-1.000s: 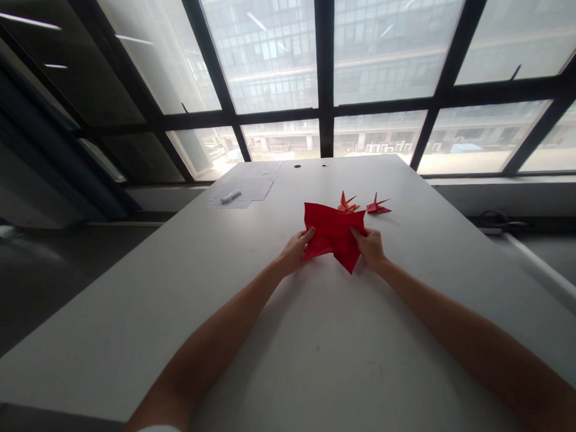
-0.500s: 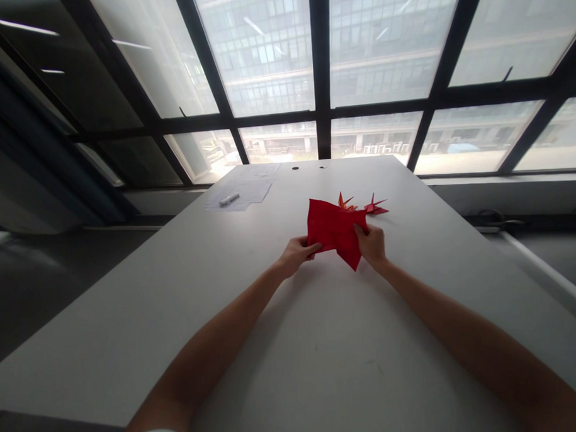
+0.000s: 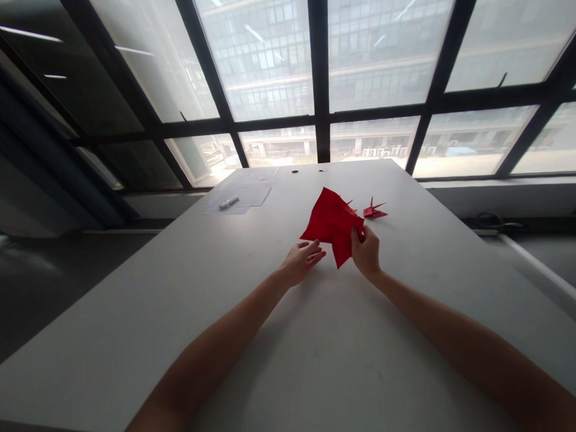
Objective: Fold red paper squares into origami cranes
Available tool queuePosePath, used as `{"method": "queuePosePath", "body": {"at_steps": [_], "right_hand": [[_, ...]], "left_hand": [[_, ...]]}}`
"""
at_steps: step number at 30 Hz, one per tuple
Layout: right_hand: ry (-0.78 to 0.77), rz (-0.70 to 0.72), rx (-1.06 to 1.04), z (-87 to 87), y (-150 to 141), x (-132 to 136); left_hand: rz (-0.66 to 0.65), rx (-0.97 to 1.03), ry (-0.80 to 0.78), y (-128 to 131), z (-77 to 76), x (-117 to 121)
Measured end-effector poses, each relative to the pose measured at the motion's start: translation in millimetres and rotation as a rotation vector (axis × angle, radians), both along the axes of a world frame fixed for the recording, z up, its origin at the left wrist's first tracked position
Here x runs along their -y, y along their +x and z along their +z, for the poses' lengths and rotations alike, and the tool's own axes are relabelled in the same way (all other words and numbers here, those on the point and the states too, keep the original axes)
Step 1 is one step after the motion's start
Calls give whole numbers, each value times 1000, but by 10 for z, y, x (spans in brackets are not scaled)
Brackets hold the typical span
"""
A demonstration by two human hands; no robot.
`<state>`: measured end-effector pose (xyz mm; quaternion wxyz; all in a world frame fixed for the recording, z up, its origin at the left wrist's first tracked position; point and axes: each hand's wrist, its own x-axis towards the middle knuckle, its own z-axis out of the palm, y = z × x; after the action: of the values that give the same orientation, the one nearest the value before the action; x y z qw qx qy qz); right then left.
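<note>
The right hand (image 3: 365, 251) pinches the edge of a folded red origami paper (image 3: 333, 224) at twelve o'clock on the white table (image 3: 321, 366); the left hand (image 3: 301, 261) is open, just beside it. Farther off, a red paper crane (image 3: 373, 208) sits at one o'clock, and a white marker (image 3: 228, 203) lies on sheets of paper (image 3: 252, 195) at eleven.

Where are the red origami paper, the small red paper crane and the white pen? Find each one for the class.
red origami paper (image 3: 333, 221): head view, on the middle of the sheet
small red paper crane (image 3: 375, 210): head view, on the crane's body
white pen (image 3: 228, 203): head view, on the barrel
</note>
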<state>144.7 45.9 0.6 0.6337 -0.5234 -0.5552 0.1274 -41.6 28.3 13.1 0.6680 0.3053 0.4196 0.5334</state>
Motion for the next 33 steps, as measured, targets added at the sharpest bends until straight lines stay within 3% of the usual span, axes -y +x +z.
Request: {"method": "queuePosePath", "body": {"at_steps": [3, 8, 11, 16, 21, 24, 27, 29, 31, 33], "right_hand": [[-5, 48, -15, 18, -94, 86], [-66, 128, -54, 1, -198, 178], [-95, 105, -132, -50, -159, 99], [-255, 70, -472, -174, 14, -164], [-300, 87, -575, -255, 103, -296], [-309, 114, -568, -268, 135, -322], [-317, 166, -469, -247, 180, -319], [-334, 251, -381, -219, 192, -289], [-358, 368, -300, -193, 174, -237], [-394, 494, -248, -182, 131, -177]], "left_hand": [[-46, -47, 66, 49, 20, 54], [105, -91, 100, 73, -27, 58], [103, -84, 127, 36, -54, 8], [-120, -152, 228, -93, -24, -63], [-317, -161, 252, -170, -3, -46], [-373, -122, 175, -223, 39, -57], [-282, -92, 117, -370, 147, -122], [-222, -166, 60, -496, 224, -175], [-288, -271, 26, -587, 259, -218], [-276, -359, 42, -609, 228, -248]]}}
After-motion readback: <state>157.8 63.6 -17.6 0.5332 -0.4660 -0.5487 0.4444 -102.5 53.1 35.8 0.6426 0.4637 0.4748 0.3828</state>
